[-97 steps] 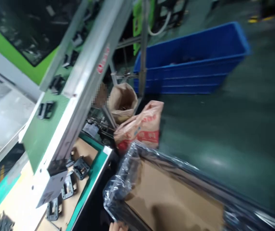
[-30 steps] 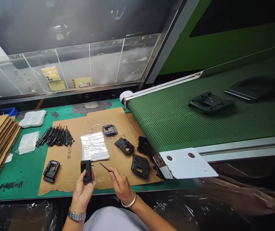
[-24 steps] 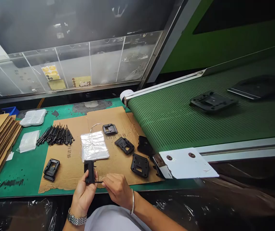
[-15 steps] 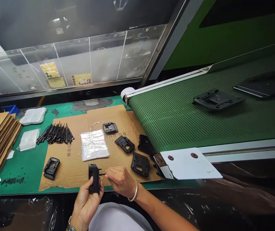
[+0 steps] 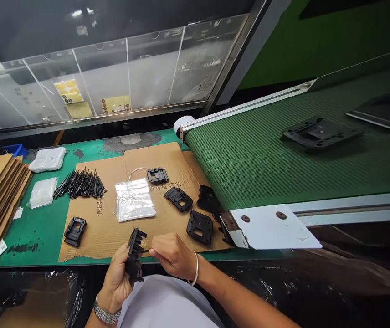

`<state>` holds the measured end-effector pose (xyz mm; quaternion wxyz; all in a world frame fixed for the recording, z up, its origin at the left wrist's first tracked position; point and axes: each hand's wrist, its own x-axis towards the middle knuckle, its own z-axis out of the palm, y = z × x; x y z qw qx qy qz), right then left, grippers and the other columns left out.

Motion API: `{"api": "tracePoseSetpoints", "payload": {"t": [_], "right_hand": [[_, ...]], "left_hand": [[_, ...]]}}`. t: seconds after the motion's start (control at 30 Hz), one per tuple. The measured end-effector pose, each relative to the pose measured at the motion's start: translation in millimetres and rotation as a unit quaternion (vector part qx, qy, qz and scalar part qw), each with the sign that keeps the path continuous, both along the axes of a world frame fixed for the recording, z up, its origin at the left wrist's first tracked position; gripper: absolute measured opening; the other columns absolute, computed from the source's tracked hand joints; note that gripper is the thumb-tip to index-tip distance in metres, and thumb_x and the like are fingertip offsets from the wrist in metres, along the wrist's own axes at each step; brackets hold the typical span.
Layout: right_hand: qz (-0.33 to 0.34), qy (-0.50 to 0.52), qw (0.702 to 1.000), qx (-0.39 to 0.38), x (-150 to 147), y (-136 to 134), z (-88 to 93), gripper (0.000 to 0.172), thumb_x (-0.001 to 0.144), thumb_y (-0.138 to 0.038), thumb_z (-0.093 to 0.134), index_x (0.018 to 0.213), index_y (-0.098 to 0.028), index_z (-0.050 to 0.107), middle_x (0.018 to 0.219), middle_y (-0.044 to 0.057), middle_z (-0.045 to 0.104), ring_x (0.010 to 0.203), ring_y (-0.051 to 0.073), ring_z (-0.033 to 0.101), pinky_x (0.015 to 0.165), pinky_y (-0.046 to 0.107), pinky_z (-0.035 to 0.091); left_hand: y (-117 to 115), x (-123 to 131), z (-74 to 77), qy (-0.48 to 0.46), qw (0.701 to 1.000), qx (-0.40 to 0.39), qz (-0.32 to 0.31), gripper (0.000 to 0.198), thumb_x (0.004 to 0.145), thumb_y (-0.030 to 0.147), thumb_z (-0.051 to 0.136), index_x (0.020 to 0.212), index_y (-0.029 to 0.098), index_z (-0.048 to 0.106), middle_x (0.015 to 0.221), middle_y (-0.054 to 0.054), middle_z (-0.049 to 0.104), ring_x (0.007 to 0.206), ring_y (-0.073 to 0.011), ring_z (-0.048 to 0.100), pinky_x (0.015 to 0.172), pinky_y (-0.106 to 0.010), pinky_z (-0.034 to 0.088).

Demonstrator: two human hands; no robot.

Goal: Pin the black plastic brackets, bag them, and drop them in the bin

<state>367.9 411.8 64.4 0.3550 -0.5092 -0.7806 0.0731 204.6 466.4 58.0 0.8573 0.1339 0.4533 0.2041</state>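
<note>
As your left hand (image 5: 115,278) gripped a bracket (image 5: 134,257), your right hand (image 5: 172,256) pinched a pin (image 5: 144,250); more brackets (image 5: 177,199) waited at 12 o'clock.

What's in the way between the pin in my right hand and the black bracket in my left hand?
Nothing visible: the thin black pin pinched in the right hand meets the black plastic bracket held in the left hand.

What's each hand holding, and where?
Left hand grips a black plastic bracket by its lower half; right hand pinches a thin black pin by its end.
</note>
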Motion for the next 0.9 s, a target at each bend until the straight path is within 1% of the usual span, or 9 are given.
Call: {"api": "tracePoseSetpoints", "payload": {"t": [0.07, 0.17, 0.3, 0.4, 0.53, 0.67, 0.73, 0.83, 0.9], "right_hand": [[0.008, -0.026, 0.999, 0.017, -3.5, -1.7, 1.2, 0.040, 0.094, -0.026, 0.020, 0.061, -0.018, 0.042, 0.053, -0.001, 0.046, 0.048, 0.010, 0.038, 0.048, 0.026, 0.023], [0.016, -0.039, 0.998, 0.037, -8.0, -1.8, 2.6, 0.040, 0.093, -0.025, 0.020, 0.060, -0.018, 0.042, 0.053, -0.001, 0.046, 0.047, 0.011, 0.038, 0.047, 0.027, 0.023], [0.015, -0.054, 0.997, 0.051, -11.6, -0.6, 5.4, 0.040, 0.093, -0.025, 0.022, 0.059, -0.018, 0.043, 0.051, -0.001, 0.046, 0.046, 0.011, 0.039, 0.046, 0.026, 0.023], [0.022, -0.072, 0.996, 0.051, -12.9, -3.3, 5.7, 0.039, 0.092, -0.023, 0.025, 0.057, -0.018, 0.043, 0.049, -0.001, 0.046, 0.044, 0.010, 0.038, 0.044, 0.026, 0.022], [0.057, -0.085, 0.994, 0.046, -12.5, -13.7, 4.3, 0.039, 0.091, -0.023, 0.026, 0.057, -0.018, 0.044, 0.046, -0.002, 0.046, 0.040, 0.010, 0.036, 0.041, 0.027, 0.018], [0.101, -0.083, 0.991, 0.040, -9.6, -22.3, 7.1, 0.042, 0.093, -0.026, 0.023, 0.057, -0.018, 0.044, 0.047, -0.002, 0.047, 0.041, 0.010, 0.037, 0.041, 0.027, 0.019], [0.066, -0.051, 0.996, 0.028, -7.9, -23.0, 10.0, 0.043, 0.094, -0.025, 0.020, 0.058, -0.018, 0.044, 0.048, -0.002, 0.047, 0.043, 0.010, 0.038, 0.043, 0.026, 0.022], [-0.026, -0.011, 1.000, 0.013, -8.2, -21.4, 13.5, 0.044, 0.095, -0.029, 0.017, 0.060, -0.018, 0.043, 0.049, -0.001, 0.045, 0.044, 0.010, 0.037, 0.046, 0.026, 0.024], [-0.048, 0.000, 0.999, 0.009, -11.4, -21.1, 14.0, 0.045, 0.095, -0.031, 0.018, 0.060, -0.018, 0.042, 0.049, -0.002, 0.043, 0.044, 0.010, 0.036, 0.046, 0.026, 0.024]], "left_hand": [[-1.3, 4.1, 3.4, 0.011, 0.999, 0.052, 0.007, 0.026, 0.063, 0.015, 0.067, 0.087, 0.016, 0.057, 0.055, 0.007, 0.053, 0.035, -0.0008, 0.040, 0.033, -0.013, 0.032], [-1.8, 5.6, 6.8, 0.010, 0.996, 0.090, -0.005, 0.043, 0.061, 0.018, 0.071, 0.101, 0.018, 0.057, 0.056, 0.007, 0.054, 0.039, -0.0017, 0.044, 0.037, -0.013, 0.034], [-2.7, 3.4, 6.7, 0.018, 0.993, 0.118, -0.003, 0.047, 0.062, 0.023, 0.071, 0.107, 0.016, 0.058, 0.061, 0.002, 0.060, 0.047, -0.0057, 0.050, 0.043, -0.015, 0.037], [-3.7, 3.0, 8.0, 0.016, 0.993, 0.115, -0.017, 0.049, 0.061, 0.025, 0.072, 0.107, 0.016, 0.059, 0.064, 0.001, 0.061, 0.051, -0.0069, 0.051, 0.048, -0.017, 0.040], [-2.6, 2.2, 11.8, 0.014, 0.996, 0.078, -0.043, 0.046, 0.058, 0.021, 0.073, 0.102, 0.016, 0.062, 0.050, 0.006, 0.051, 0.040, -0.0034, 0.040, 0.038, -0.015, 0.031], [-0.1, -1.3, 12.9, 0.027, 0.996, 0.077, -0.026, 0.049, 0.056, 0.019, 0.073, 0.103, 0.017, 0.061, 0.050, 0.006, 0.051, 0.034, -0.0006, 0.031, 0.033, -0.014, 0.024], [-0.1, -2.2, 12.9, 0.030, 0.996, 0.082, -0.012, 0.050, 0.056, 0.020, 0.074, 0.104, 0.017, 0.060, 0.051, 0.007, 0.053, 0.034, -0.0003, 0.033, 0.034, -0.013, 0.026], [-2.0, -0.9, 13.7, 0.029, 0.995, 0.092, 0.004, 0.047, 0.058, 0.022, 0.074, 0.102, 0.016, 0.060, 0.053, 0.006, 0.055, 0.035, 0.0000, 0.036, 0.035, -0.013, 0.029], [-3.9, 1.4, 15.2, 0.029, 0.994, 0.100, 0.015, 0.046, 0.059, 0.022, 0.074, 0.103, 0.017, 0.060, 0.055, 0.005, 0.057, 0.035, -0.0001, 0.037, 0.035, -0.012, 0.031]]}}
